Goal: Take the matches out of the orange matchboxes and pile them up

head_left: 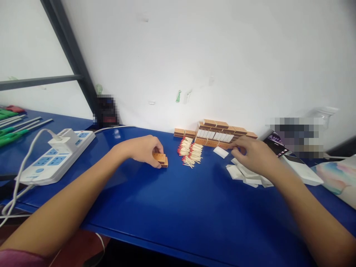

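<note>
My left hand (147,151) is closed around orange-brown matchboxes (160,158), which sit low over the blue table. Two show, one partly over the other. To their right lies a pile of loose red-tipped matches (190,151). My right hand (251,154) has its thumb and forefinger bent together at the lower right of a stack of matchboxes (213,143). Close to those fingertips is a white paper slip (221,152); whether they touch it or a box, I cannot tell. Beneath this hand lies a heap of white paper slips (236,172).
A white power strip (50,159) with a plugged-in charger and cable lies at the left. Green-handled tools (16,135) lie beyond it. The stacked boxes stand against the white wall (167,55). A white box (302,170) is at the right.
</note>
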### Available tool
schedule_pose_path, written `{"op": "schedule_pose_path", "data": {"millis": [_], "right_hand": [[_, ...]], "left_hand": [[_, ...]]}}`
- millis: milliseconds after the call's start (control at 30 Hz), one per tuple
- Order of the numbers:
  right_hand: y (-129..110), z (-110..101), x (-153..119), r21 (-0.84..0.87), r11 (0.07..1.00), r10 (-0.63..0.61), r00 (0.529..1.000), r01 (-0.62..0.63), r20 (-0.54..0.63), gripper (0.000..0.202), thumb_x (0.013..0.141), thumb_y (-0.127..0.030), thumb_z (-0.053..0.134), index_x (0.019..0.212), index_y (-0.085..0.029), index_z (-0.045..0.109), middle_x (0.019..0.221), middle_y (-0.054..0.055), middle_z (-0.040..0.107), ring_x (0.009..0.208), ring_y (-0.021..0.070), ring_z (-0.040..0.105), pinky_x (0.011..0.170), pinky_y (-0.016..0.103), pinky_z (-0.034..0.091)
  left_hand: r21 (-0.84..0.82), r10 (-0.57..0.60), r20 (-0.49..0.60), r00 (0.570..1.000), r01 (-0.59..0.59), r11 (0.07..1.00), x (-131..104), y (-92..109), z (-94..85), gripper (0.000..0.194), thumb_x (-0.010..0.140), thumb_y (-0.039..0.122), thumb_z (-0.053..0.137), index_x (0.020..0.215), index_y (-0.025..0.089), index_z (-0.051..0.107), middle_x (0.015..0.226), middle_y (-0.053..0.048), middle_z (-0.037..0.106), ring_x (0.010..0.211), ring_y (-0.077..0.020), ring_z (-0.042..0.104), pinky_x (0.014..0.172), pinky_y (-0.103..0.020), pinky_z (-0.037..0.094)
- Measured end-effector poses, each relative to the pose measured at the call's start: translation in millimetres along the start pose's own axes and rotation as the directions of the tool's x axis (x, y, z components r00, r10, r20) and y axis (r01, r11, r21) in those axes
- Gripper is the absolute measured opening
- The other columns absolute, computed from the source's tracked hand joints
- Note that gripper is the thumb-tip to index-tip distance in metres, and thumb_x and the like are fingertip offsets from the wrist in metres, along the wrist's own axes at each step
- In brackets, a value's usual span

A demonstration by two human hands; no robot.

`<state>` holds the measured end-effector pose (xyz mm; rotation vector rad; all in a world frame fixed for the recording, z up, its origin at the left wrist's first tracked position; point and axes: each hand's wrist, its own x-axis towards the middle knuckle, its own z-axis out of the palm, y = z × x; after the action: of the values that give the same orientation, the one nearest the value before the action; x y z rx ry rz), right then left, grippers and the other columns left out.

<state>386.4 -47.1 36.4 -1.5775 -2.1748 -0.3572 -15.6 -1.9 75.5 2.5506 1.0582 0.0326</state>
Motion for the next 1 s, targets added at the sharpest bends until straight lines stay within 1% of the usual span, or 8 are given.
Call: {"op": "schedule_pose_path", "data": {"millis": [200, 333, 433, 500, 567, 667, 867, 1000], "right_hand": [[-33.0, -1.3, -2.0, 0.054, 0.995, -0.083, 0.994, 0.087, -0.065, 0.026, 0.092, -0.025, 0.053, 0.096, -0.021, 0.078, 0.089, 0.007, 0.075, 0.074, 0.0210, 0.067, 0.068, 0.035, 0.049], [-68.6, -7.6, -2.5, 0.324, 0.946, 0.008, 0.998, 0.014, -0.066, 0.022, 0.093, -0.033, 0.059, 0.091, -0.021, 0.078, 0.085, 0.006, 0.075, 0.066, 0.0188, 0.063, 0.065, 0.035, 0.050], [-106.3, -4.3, -7.0, 0.693, 0.680, 0.156, 0.971, -0.240, 0.184, 0.032, 0.095, -0.051, 0.063, 0.100, -0.022, 0.075, 0.084, 0.007, 0.076, 0.060, 0.0178, 0.062, 0.050, 0.031, 0.047], [-127.6, 2.4, -12.3, 0.792, 0.488, 0.168, 0.930, -0.366, 0.326, 0.041, 0.091, -0.058, 0.067, 0.109, -0.021, 0.071, 0.085, 0.007, 0.075, 0.056, 0.0162, 0.061, 0.043, 0.028, 0.044], [-140.0, 9.7, -17.2, 0.821, 0.379, 0.170, 0.904, -0.427, 0.391, 0.046, 0.088, -0.060, 0.073, 0.111, -0.021, 0.068, 0.085, 0.006, 0.074, 0.055, 0.0152, 0.061, 0.039, 0.026, 0.041], [-141.6, 16.1, -20.2, 0.837, 0.329, 0.219, 0.897, -0.438, 0.384, 0.048, 0.086, -0.061, 0.075, 0.110, -0.020, 0.066, 0.080, 0.004, 0.072, 0.053, 0.0136, 0.059, 0.037, 0.024, 0.038], [-128.6, 15.7, -14.0, 0.859, 0.317, 0.350, 0.891, -0.402, 0.287, 0.059, 0.082, -0.065, 0.078, 0.117, -0.022, 0.057, 0.078, 0.001, 0.070, 0.052, 0.0138, 0.058, 0.038, 0.023, 0.041], [-129.4, 13.8, -12.3, 0.907, 0.275, 0.536, 0.834, -0.319, 0.131, 0.052, 0.087, -0.063, 0.072, 0.117, -0.027, 0.049, 0.088, 0.000, 0.069, 0.053, 0.0125, 0.057, 0.037, 0.022, 0.040]], "left_hand": [[-0.019, 0.114, -0.030, 0.993, -0.114, 0.993, -0.7, 8.2, 5.8, 0.023, 0.072, 0.041, 0.081, 0.086, 0.023, 0.079, 0.075, 0.001, 0.074, 0.060, -0.0149, 0.062, 0.053, -0.026, 0.037], [0.043, 0.163, -0.210, 0.964, -0.157, 0.987, 3.0, 17.8, 8.7, 0.024, 0.079, 0.040, 0.081, 0.097, 0.023, 0.080, 0.084, 0.000, 0.075, 0.068, -0.0157, 0.064, 0.061, -0.027, 0.042], [0.087, 0.249, -0.348, 0.904, -0.234, 0.968, 7.9, 34.0, 22.4, 0.032, 0.084, 0.043, 0.082, 0.106, 0.021, 0.079, 0.089, -0.002, 0.073, 0.073, -0.0160, 0.064, 0.066, -0.029, 0.046], [0.089, 0.317, -0.368, 0.874, -0.307, 0.948, 10.8, 44.0, 35.2, 0.032, 0.087, 0.041, 0.080, 0.110, 0.019, 0.077, 0.093, -0.003, 0.072, 0.077, -0.0171, 0.066, 0.069, -0.030, 0.049], [0.073, 0.352, -0.387, 0.853, -0.352, 0.933, 12.5, 49.8, 46.8, 0.033, 0.090, 0.039, 0.078, 0.117, 0.020, 0.074, 0.098, -0.004, 0.073, 0.085, -0.0187, 0.068, 0.071, -0.030, 0.051], [0.073, 0.351, -0.443, 0.825, -0.357, 0.931, 14.1, 49.6, 57.2, 0.043, 0.091, 0.039, 0.078, 0.129, 0.021, 0.068, 0.109, -0.006, 0.074, 0.089, -0.0195, 0.070, 0.074, -0.030, 0.054], [0.085, 0.274, -0.601, 0.751, -0.281, 0.956, 19.3, 41.1, 62.1, 0.042, 0.089, 0.046, 0.079, 0.120, 0.018, 0.070, 0.099, -0.005, 0.076, 0.083, -0.0186, 0.070, 0.074, -0.031, 0.056], [0.099, 0.254, -0.686, 0.682, -0.259, 0.961, 22.5, 42.3, 65.2, 0.033, 0.090, 0.043, 0.077, 0.111, 0.017, 0.072, 0.098, -0.006, 0.076, 0.085, -0.0193, 0.070, 0.079, -0.033, 0.058]]}}
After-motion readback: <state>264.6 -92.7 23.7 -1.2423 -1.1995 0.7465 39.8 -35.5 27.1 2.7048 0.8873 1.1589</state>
